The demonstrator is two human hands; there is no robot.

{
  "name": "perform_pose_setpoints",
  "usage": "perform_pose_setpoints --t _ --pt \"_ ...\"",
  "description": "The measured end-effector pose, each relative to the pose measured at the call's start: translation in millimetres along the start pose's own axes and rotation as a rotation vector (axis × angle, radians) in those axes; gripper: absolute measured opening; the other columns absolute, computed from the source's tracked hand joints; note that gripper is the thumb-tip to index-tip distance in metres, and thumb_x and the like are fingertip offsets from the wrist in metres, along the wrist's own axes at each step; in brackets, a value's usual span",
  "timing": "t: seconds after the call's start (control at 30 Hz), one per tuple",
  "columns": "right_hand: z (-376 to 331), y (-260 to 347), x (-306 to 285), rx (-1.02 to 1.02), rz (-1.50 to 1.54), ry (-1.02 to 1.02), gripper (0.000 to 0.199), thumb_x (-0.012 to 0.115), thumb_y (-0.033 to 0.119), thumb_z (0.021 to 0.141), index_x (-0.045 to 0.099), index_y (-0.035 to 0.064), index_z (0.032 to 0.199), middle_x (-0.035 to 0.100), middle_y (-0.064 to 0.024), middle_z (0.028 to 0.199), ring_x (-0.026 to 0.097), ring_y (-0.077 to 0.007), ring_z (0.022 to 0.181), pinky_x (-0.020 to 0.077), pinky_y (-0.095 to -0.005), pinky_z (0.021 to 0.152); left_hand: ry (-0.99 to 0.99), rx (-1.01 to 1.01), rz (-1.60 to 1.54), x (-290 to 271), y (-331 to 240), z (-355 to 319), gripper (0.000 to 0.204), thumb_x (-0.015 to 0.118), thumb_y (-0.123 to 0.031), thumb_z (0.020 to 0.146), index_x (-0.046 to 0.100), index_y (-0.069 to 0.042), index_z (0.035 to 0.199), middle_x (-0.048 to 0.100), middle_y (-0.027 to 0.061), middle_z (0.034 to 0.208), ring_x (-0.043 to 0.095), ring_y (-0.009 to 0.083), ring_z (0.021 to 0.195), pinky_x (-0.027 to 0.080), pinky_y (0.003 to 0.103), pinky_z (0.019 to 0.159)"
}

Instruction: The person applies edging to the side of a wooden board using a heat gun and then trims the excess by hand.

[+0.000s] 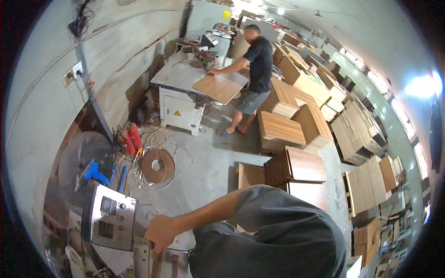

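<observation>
My right hand (161,234) reaches in from the lower right, over a machine beside me. Its fingers are closed at the top of a narrow brown strip (157,265), which runs down from the hand toward the lower edge. How far the fingers wrap round the strip is hard to make out. Just left of the hand stands the machine's metal control box (110,217), with a dark display and knobs. My left hand does not show.
A co-worker (259,65) handles a wood-grain panel (222,88) on a grey machine table (174,76). A brown edging coil (157,166), red fire extinguishers (133,135) and a blue tool (95,173) lie left. Stacked panels (307,164) stand right.
</observation>
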State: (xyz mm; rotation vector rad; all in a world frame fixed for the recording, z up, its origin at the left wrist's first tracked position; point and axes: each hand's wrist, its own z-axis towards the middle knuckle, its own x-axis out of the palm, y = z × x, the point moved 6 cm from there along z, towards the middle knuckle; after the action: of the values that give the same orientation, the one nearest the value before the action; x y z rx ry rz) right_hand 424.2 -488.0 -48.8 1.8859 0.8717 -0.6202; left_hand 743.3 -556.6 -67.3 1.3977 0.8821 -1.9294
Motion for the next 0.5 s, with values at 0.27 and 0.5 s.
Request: perform_pose_setpoints --t 0.27,0.5 --pt "-11 13 -3 -0.026 -0.021 -0.054 0.067 0.067 0.082 0.079 0.088 0.0203 0.09 0.08 -0.0109 0.085 0.078 -0.0332 0.085 0.0588 -0.0472 0.07 0.098 0.017 0.14 -14 -18 9 0.069 0.079 -0.075 0.087 0.085 -0.006 0.091 0.076 0.0101 0.078 0.065 0.0245 0.06 0.061 0.044 0.07" --pt "-3 14 1 -0.027 -0.033 -0.038 0.07 0.067 0.084 0.079 0.088 0.0216 0.102 0.082 -0.0114 0.089 0.079 -0.0346 0.09 0.0597 -0.0508 0.077 0.006 0.019 -0.013 -8 -5 9 0.042 0.092 -0.047 0.088 0.085 -0.006 0.088 0.077 0.0093 0.072 0.063 0.0213 0.055 0.06 0.039 0.066"
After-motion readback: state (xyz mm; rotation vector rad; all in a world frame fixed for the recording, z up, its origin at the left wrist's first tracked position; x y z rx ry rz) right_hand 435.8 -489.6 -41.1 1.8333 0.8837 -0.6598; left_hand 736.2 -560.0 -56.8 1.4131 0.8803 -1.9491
